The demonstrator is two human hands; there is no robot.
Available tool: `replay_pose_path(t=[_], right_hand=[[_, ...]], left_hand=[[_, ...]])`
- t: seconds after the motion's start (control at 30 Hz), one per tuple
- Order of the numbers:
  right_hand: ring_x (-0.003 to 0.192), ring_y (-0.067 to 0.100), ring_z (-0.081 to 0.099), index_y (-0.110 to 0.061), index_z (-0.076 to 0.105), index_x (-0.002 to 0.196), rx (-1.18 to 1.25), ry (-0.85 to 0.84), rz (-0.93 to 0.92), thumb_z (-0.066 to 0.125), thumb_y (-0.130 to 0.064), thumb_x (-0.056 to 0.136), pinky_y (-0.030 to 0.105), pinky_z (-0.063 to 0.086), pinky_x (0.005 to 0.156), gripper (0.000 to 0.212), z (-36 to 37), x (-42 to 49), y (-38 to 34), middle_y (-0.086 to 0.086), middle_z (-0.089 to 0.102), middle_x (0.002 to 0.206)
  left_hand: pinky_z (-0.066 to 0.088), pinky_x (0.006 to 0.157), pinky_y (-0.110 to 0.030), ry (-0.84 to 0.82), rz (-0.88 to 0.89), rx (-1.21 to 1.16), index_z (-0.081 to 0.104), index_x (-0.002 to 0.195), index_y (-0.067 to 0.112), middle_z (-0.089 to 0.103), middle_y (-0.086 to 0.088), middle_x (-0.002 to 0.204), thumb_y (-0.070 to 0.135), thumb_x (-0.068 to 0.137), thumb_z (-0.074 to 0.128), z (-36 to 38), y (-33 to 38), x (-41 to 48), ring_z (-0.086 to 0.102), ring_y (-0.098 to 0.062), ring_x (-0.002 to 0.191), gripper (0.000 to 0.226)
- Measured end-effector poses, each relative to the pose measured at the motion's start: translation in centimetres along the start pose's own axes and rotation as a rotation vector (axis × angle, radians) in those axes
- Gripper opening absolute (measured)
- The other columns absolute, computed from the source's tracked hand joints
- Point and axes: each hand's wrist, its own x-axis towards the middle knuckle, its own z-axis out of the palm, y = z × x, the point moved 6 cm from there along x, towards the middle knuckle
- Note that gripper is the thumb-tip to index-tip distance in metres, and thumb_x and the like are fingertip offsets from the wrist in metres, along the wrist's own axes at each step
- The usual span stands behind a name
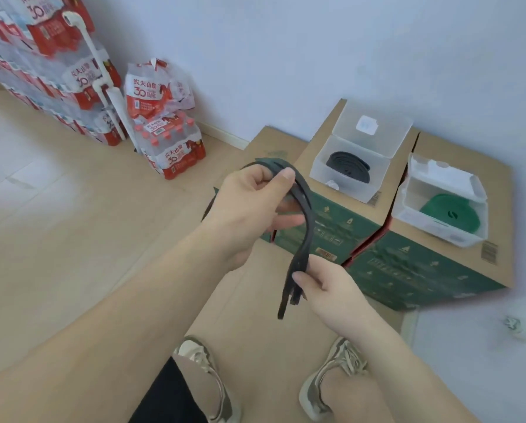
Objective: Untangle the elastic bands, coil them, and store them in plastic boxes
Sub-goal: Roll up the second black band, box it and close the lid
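1. Our left hand (249, 203) pinches the upper end of a dark band (308, 215), with the thumb on top and the fingers curled beneath.
2. Our right hand (325, 285) pinches the lower end between thumb and fingers. Short tails hang loose below that pinch.
3. The band is in the air between the hands, in front of our body. It is flat, folded into several layers, and arcs over from the upper grip to the lower one.
4. We judge it light and limp, bending under its own weight. The rubbery surface should grip skin rather than slip, and it looks in no way fragile.
5. We judge the best hold is flat across the width near one end, so the layers stay stacked while coiling.
6. Beyond the hands, two open clear boxes stand on cartons (423, 270). The left box (341, 189) holds a black coil (348, 167) and the right box (432, 232) holds a green coil (450, 212).
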Motion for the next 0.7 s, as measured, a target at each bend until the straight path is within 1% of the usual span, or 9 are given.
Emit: replay_pose_path(t=[0.1,0.17,0.23,0.27,0.33,0.43,0.53,0.6,0.7], right_hand=[[0.084,0.019,0.078,-0.023,0.067,0.101,0.150,0.079,0.000,0.049,-0.010,0.108,0.043,0.065,0.082,0.023,-0.3,2.3,0.0,-0.001,0.080,0.091],[0.080,0.026,0.079,-0.017,0.067,0.105,0.264,0.128,0.010,0.046,-0.008,0.110,0.045,0.066,0.077,0.023,-0.9,3.8,-0.3,0.006,0.080,0.090],[0.077,0.025,0.080,-0.016,0.067,0.105,0.307,0.138,0.029,0.046,-0.010,0.110,0.043,0.067,0.074,0.023,-1.2,5.3,-0.3,0.006,0.080,0.089],[0.077,0.023,0.080,-0.016,0.068,0.105,0.307,0.131,0.046,0.046,-0.011,0.110,0.043,0.067,0.071,0.023,-1.1,6.0,-0.1,0.004,0.081,0.089],[0.077,0.020,0.080,-0.013,0.067,0.106,0.306,0.111,0.090,0.046,-0.012,0.111,0.039,0.067,0.066,0.021,-0.8,7.2,0.5,0.003,0.081,0.087],[0.080,0.022,0.080,-0.008,0.068,0.109,0.431,0.129,0.163,0.047,-0.016,0.111,0.039,0.067,0.066,0.022,-0.6,8.5,2.1,0.006,0.081,0.092],[0.102,0.015,0.077,-0.019,0.072,0.118,0.461,0.116,0.134,0.051,-0.032,0.110,0.043,0.064,0.088,0.026,-0.6,9.6,2.9,-0.002,0.080,0.110],[0.111,0.006,0.072,-0.030,0.070,0.128,0.350,0.002,0.072,0.055,-0.040,0.106,0.038,0.058,0.100,0.028,0.0,9.8,3.0,-0.012,0.078,0.116],[0.106,0.019,0.074,-0.034,0.071,0.124,0.251,-0.275,0.089,0.054,-0.039,0.107,0.042,0.062,0.093,0.025,2.1,9.0,3.6,-0.007,0.079,0.111]], left_hand=[[0.063,0.090,-0.041,0.029,-0.118,-0.054,0.067,0.117,0.015,0.076,-0.005,0.116,0.023,0.107,0.052,-1.5,-3.9,1.5,0.075,-0.023,0.106,0.020],[0.060,0.088,-0.029,0.010,-0.160,0.248,0.071,0.112,0.024,0.077,0.003,0.114,0.000,0.098,0.053,-3.1,-7.7,1.7,0.072,-0.008,0.106,0.033],[0.053,0.078,-0.016,-0.262,-0.239,0.571,0.072,0.108,0.029,0.077,0.006,0.112,-0.006,0.084,0.051,-2.9,-11.7,1.2,0.069,0.004,0.094,0.048],[0.052,0.079,-0.017,-0.399,-0.279,0.671,0.072,0.108,0.031,0.076,0.005,0.112,-0.003,0.080,0.053,-2.6,-13.5,1.0,0.068,0.003,0.093,0.048],[0.055,0.089,-0.025,-0.482,-0.328,0.740,0.071,0.106,0.031,0.076,0.007,0.106,0.008,0.082,0.061,-2.5,-15.5,1.1,0.069,-0.005,0.098,0.034],[0.057,0.075,-0.027,-0.391,-0.299,0.734,0.069,0.096,0.011,0.074,-0.006,0.085,0.008,0.097,0.059,-2.6,-15.2,2.6,0.069,-0.013,0.077,0.011],[0.063,0.078,-0.031,-0.248,-0.243,0.652,0.070,0.097,0.013,0.079,-0.006,0.089,0.011,0.102,0.057,-3.0,-13.4,4.0,0.077,-0.016,0.081,0.015],[0.064,0.075,-0.031,-0.118,-0.207,0.467,0.073,0.102,0.017,0.080,-0.005,0.093,0.015,0.102,0.060,-3.5,-12.1,4.8,0.078,-0.015,0.085,0.014],[0.062,0.065,-0.030,0.020,-0.242,0.156,0.072,0.108,0.008,0.077,-0.019,0.099,0.017,0.102,0.061,-3.8,-11.6,5.4,0.076,-0.020,0.081,0.016]])
